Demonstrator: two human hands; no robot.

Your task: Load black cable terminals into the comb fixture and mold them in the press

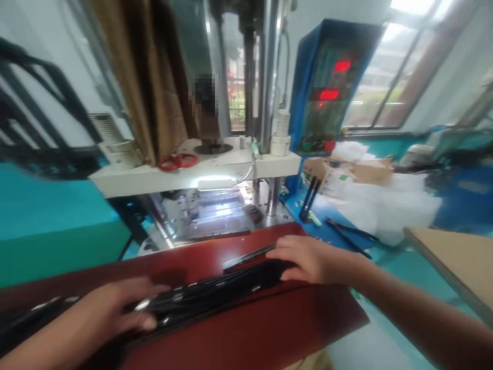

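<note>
A long bundle of glossy black strips [215,293] with light, shiny spots lies slantwise across the dark red board [246,329]. My left hand [111,308] is closed over the bundle left of its middle, thumb on the near side. Around the right end curls my right hand [308,259], its fingers on the far side and thumb on the near side. One flat dark strip [248,257] lies just behind the bundle, its right end under my right fingers. Motion blur hides the strips' finer detail.
Behind the board stands a press with a lit metal bed [215,210]; red-handled scissors [177,162] rest on its white plate [231,167]. At right are a blue control box [331,87], dark tongs-like tools [350,236], white bags [404,205] and a brown board edge [454,272].
</note>
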